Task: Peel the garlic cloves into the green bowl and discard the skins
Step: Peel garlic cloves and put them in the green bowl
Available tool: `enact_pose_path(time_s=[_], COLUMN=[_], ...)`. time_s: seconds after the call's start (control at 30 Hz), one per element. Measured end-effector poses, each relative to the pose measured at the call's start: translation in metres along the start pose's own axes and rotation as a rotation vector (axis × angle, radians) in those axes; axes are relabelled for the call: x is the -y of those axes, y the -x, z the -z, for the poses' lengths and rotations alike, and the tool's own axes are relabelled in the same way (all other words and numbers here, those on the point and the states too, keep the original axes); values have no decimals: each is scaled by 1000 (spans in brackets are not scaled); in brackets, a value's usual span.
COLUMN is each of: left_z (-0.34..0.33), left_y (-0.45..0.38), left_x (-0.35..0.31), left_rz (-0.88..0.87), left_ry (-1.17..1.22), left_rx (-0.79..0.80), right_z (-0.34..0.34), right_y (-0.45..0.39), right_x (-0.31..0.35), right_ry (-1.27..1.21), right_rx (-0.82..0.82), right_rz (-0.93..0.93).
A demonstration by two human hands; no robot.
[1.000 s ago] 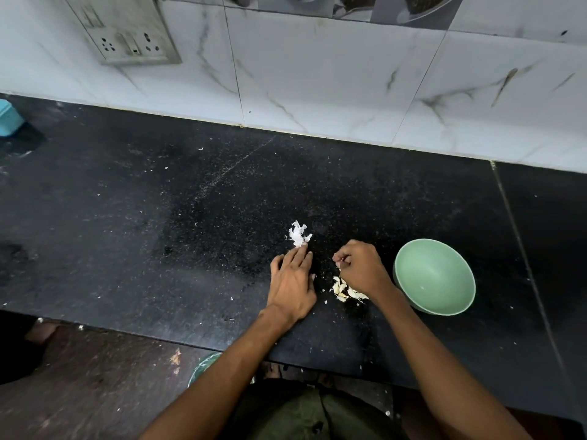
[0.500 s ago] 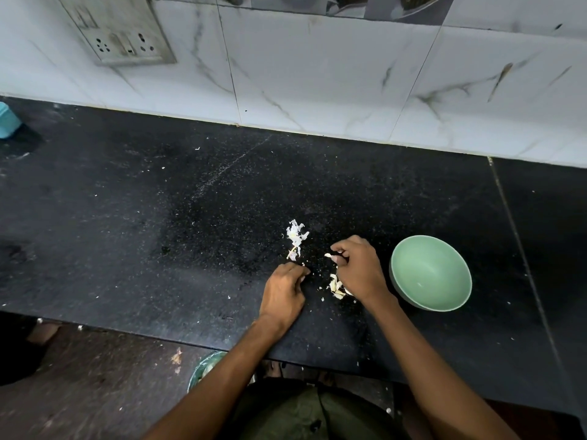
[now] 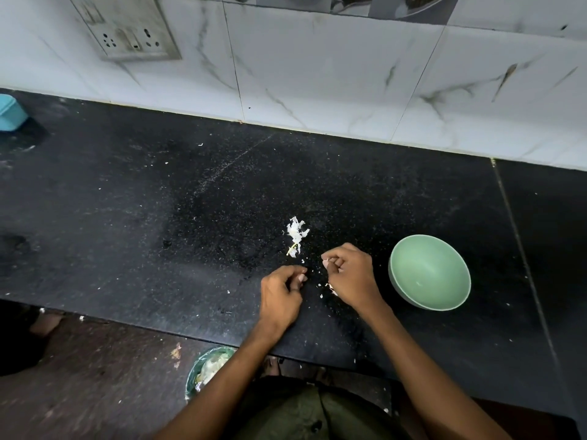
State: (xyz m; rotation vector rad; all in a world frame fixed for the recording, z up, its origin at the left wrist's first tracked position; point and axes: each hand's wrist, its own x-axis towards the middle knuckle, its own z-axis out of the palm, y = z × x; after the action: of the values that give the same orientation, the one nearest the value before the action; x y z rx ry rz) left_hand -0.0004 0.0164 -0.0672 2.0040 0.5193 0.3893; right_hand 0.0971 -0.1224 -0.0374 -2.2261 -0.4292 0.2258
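Counter (image 3: 158,217): black polished stone, flecked with pale specks and crumbs of skin; a thin seam runs front to back on the far side of the bowl from the right hand.
Right hand (image 3: 351,274): fingers curled inward, tips pinched on a small pale piece, seemingly a garlic clove (image 3: 326,264), which peeks out at the fingertips; its shape is mostly hidden.
Left hand (image 3: 281,292): just beside the right hand, not touching it; fingers curled, tips drawn together near the thumb. Whether they pinch anything cannot be told.
Cloves under hand (image 3: 332,289): pale cream bits on the counter, mostly hidden beneath the right hand; number unclear.
Skins (image 3: 295,235): small heap of white, papery, crumpled flakes with a yellowish strand at the near end; on the counter just beyond the gap between the two hands, nearer the left hand's fingertips.
Green bowl (image 3: 413,258): round, smooth, pale green, matte inside; upright on the counter just beside the right hand on its outer side; inside shows no cloves.
Bin (image 3: 203,371): round, greenish rim, pale scraps inside; on the floor below the counter edge, under the left forearm.
Wall (image 3: 317,74): glossy white tiles with grey marble veining; a grey switch plate (image 3: 133,36) set in it, far beyond the left hand.
Blue container (image 3: 11,112): light blue plastic, rounded corner, far out past the left hand, cut off by the picture's edge.
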Motion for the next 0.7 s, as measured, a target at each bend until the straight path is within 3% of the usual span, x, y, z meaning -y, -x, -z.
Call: enact_pose_path(time_s=[0.2,0.3,0.57,0.7], left_z=[4,8,13,14], left_y=[-5,1,10,11], left_x=[-25,-33,-48,-53], left_rz=[309,413,653,801], left_ry=[642,792,945,1036], left_rx=[177,219,291,334], right_z=[16,20,21,19], right_y=[18,25,36,43], right_x=[21,22,22,21], right_ry=[-617,-767,-708,-730], right_rx=[123,191,273,228], right_rz=[-240,-314,-291,-235])
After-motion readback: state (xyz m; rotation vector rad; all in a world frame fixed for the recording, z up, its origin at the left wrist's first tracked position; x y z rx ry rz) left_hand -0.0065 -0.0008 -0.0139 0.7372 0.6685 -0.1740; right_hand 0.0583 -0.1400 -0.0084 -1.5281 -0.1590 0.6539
